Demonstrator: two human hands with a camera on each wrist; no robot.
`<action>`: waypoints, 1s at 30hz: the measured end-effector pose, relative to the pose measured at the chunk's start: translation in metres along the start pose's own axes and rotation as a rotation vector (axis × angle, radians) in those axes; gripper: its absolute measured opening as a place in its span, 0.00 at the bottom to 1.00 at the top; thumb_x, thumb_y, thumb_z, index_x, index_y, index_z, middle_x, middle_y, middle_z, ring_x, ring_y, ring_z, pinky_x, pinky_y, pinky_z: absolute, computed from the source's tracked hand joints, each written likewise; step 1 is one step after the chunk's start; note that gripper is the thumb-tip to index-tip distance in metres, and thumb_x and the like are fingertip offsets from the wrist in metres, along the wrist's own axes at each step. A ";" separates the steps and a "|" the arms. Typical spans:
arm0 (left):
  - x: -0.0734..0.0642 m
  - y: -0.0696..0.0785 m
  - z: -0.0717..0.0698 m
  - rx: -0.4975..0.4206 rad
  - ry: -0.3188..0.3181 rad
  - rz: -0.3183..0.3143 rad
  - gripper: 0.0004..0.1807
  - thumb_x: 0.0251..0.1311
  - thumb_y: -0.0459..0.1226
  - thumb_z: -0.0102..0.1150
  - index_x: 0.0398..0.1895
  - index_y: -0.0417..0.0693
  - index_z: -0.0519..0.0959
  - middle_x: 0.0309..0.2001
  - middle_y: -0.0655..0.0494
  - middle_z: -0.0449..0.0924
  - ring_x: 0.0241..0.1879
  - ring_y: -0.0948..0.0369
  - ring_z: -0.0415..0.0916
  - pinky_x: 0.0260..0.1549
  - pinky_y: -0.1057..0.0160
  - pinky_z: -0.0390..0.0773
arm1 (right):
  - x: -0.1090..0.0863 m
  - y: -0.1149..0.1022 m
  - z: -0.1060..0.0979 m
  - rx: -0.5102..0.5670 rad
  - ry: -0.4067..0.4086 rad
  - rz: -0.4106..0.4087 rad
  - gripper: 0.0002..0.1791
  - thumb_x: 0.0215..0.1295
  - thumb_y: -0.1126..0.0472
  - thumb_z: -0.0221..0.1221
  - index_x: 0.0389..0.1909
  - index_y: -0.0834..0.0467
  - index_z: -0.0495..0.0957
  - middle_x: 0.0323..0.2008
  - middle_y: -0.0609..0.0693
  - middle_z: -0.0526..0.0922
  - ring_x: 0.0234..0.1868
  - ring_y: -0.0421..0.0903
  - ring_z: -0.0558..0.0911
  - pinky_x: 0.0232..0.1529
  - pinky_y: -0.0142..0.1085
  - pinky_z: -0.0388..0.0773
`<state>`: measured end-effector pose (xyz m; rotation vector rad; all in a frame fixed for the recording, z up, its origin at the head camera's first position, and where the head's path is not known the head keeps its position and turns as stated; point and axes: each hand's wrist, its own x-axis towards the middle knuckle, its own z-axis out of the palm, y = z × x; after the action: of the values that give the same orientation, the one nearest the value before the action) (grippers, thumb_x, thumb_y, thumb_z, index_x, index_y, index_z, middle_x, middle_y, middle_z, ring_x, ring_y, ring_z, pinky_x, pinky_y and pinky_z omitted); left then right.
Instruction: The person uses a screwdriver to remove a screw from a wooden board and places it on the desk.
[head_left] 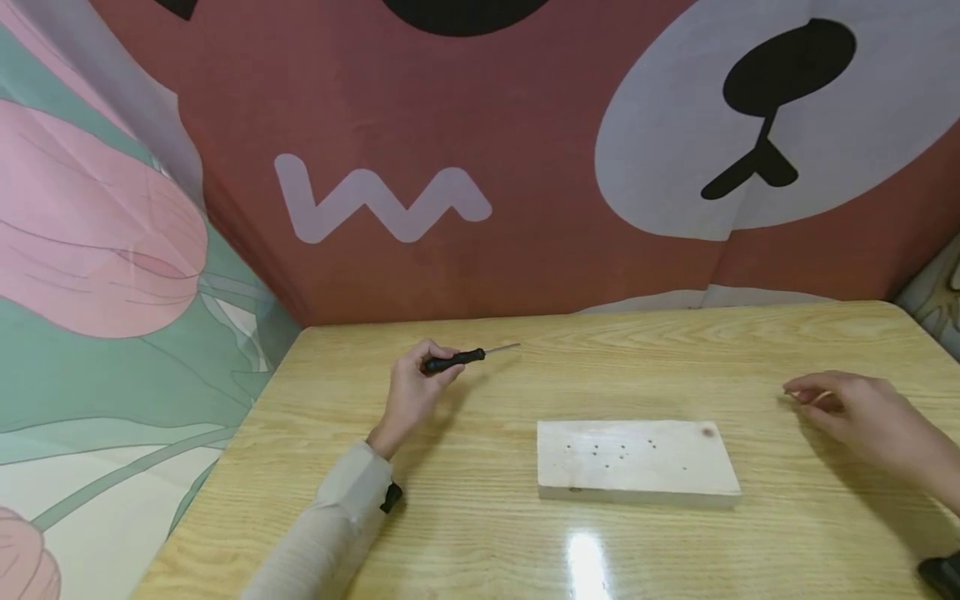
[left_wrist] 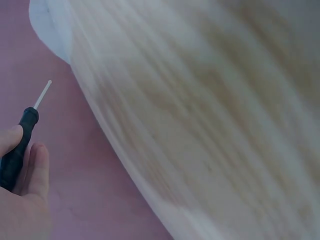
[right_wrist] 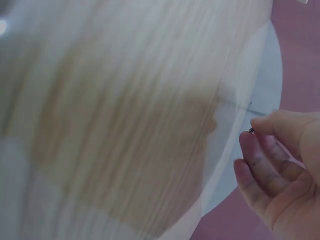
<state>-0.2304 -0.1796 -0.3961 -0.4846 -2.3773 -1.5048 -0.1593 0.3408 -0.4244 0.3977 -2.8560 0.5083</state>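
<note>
In the head view my left hand [head_left: 415,390] grips a black-handled screwdriver [head_left: 454,361] above the table's left side. Its thin metal shaft points away to the right. The left wrist view shows the thumb and fingers round the screwdriver handle [left_wrist: 22,137]. Off to the right, my right hand [head_left: 862,421] pinches a small dark screw [right_wrist: 251,130] between thumb and forefinger, while the other fingers curl loosely. Between the hands lies a pale wooden board [head_left: 637,479] with several small dark holes or screw heads in its top; their exact kind is too small to tell. Neither hand touches it.
The wood-grain table [head_left: 480,533] carries the board near its middle. Behind its back edge hangs a red printed cloth [head_left: 525,250], and a green and pink floral cloth [head_left: 112,367] borders the left side.
</note>
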 end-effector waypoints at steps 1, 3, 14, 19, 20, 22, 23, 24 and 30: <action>0.001 -0.001 0.000 0.001 0.002 -0.001 0.08 0.53 0.23 0.69 0.35 0.36 0.81 0.44 0.40 0.87 0.42 0.47 0.86 0.35 0.74 0.84 | 0.000 0.002 0.000 -0.013 0.007 -0.013 0.17 0.50 0.75 0.68 0.43 0.68 0.82 0.32 0.56 0.85 0.25 0.43 0.82 0.23 0.33 0.79; 0.004 -0.003 -0.001 0.008 0.004 -0.011 0.08 0.53 0.23 0.69 0.34 0.36 0.81 0.43 0.40 0.87 0.42 0.47 0.85 0.36 0.74 0.83 | 0.000 0.007 -0.001 -0.022 0.016 -0.035 0.17 0.48 0.76 0.69 0.42 0.68 0.83 0.31 0.56 0.85 0.24 0.35 0.80 0.22 0.33 0.79; 0.011 -0.006 -0.006 0.055 -0.066 -0.108 0.09 0.54 0.24 0.69 0.37 0.35 0.80 0.45 0.40 0.85 0.44 0.47 0.85 0.39 0.68 0.86 | 0.001 0.024 -0.003 -0.024 0.072 -0.089 0.16 0.43 0.77 0.72 0.36 0.64 0.85 0.30 0.52 0.87 0.27 0.17 0.70 0.24 0.21 0.75; 0.016 -0.016 -0.008 0.095 -0.088 -0.141 0.09 0.54 0.25 0.69 0.38 0.38 0.80 0.45 0.43 0.85 0.43 0.49 0.84 0.40 0.65 0.86 | 0.002 0.030 -0.003 -0.031 0.041 -0.082 0.14 0.45 0.76 0.71 0.35 0.62 0.85 0.30 0.50 0.87 0.28 0.17 0.69 0.24 0.23 0.75; 0.017 -0.017 -0.009 0.110 -0.091 -0.144 0.09 0.54 0.25 0.69 0.38 0.39 0.81 0.44 0.43 0.85 0.43 0.49 0.84 0.40 0.64 0.86 | 0.002 0.030 -0.003 -0.035 0.038 -0.083 0.14 0.45 0.76 0.71 0.34 0.62 0.85 0.30 0.50 0.87 0.28 0.17 0.69 0.24 0.23 0.75; 0.018 -0.019 -0.010 0.151 -0.099 -0.142 0.09 0.55 0.25 0.69 0.38 0.40 0.82 0.44 0.43 0.85 0.43 0.50 0.84 0.40 0.62 0.86 | 0.002 0.030 -0.002 -0.038 0.031 -0.090 0.13 0.45 0.75 0.71 0.33 0.60 0.85 0.30 0.48 0.87 0.28 0.17 0.70 0.24 0.24 0.76; 0.019 -0.019 -0.010 0.170 -0.104 -0.145 0.09 0.55 0.26 0.69 0.38 0.40 0.82 0.44 0.44 0.85 0.42 0.50 0.84 0.40 0.61 0.86 | 0.002 0.031 -0.002 -0.035 0.029 -0.093 0.13 0.45 0.75 0.71 0.33 0.59 0.85 0.30 0.48 0.87 0.28 0.17 0.70 0.24 0.23 0.75; 0.019 -0.019 -0.011 0.193 -0.111 -0.143 0.09 0.55 0.26 0.69 0.39 0.41 0.83 0.44 0.44 0.85 0.41 0.51 0.84 0.39 0.61 0.86 | 0.002 0.031 -0.002 -0.032 0.028 -0.096 0.13 0.45 0.75 0.71 0.32 0.58 0.85 0.30 0.47 0.87 0.28 0.17 0.70 0.24 0.22 0.75; 0.020 -0.020 -0.012 0.272 -0.151 -0.159 0.10 0.57 0.29 0.69 0.43 0.45 0.86 0.45 0.45 0.86 0.38 0.52 0.84 0.36 0.58 0.85 | 0.001 0.031 0.000 -0.008 0.003 -0.096 0.13 0.46 0.75 0.71 0.32 0.57 0.85 0.30 0.47 0.87 0.29 0.18 0.72 0.25 0.20 0.74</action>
<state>-0.2565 -0.1958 -0.3991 -0.3642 -2.7428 -1.2137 -0.1700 0.3684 -0.4338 0.5299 -2.8188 0.4787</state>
